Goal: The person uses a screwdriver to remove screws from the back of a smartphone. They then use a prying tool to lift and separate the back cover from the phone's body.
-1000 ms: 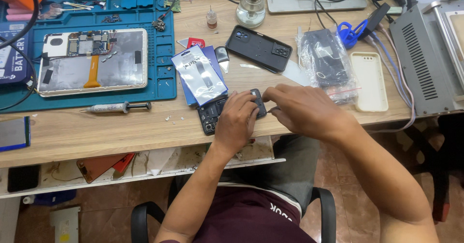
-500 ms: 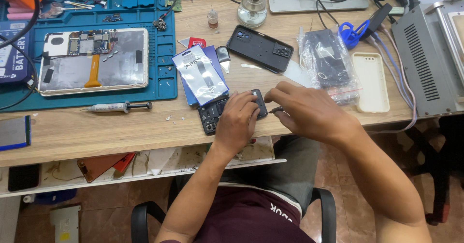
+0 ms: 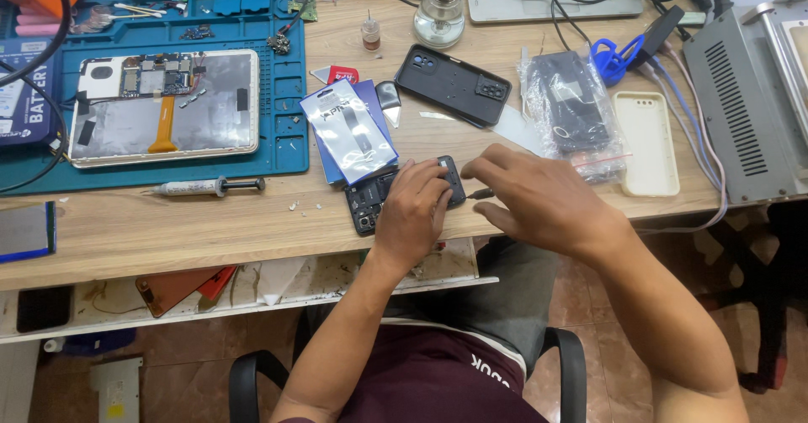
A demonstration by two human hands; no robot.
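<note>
Covering most of the small opened black phone (image 3: 370, 200) near the wooden table (image 3: 168, 229) front edge: left hand (image 3: 412, 212), palm down, fingers pressing it flat. Right hand (image 3: 543, 200) curled around a thin dark tool (image 3: 481, 193), only the tip poking out, so hard to tell what kind. Silver-and-blue flat pouch (image 3: 349, 130) overlapping the phone's top end. Crinkly clear bag with a dark phone (image 3: 568, 107) just behind the right hand.

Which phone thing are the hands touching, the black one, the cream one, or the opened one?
The opened phone at the desk's front edge, insides showing, under the left hand. The black back cover and the cream case lie untouched farther away.
</note>
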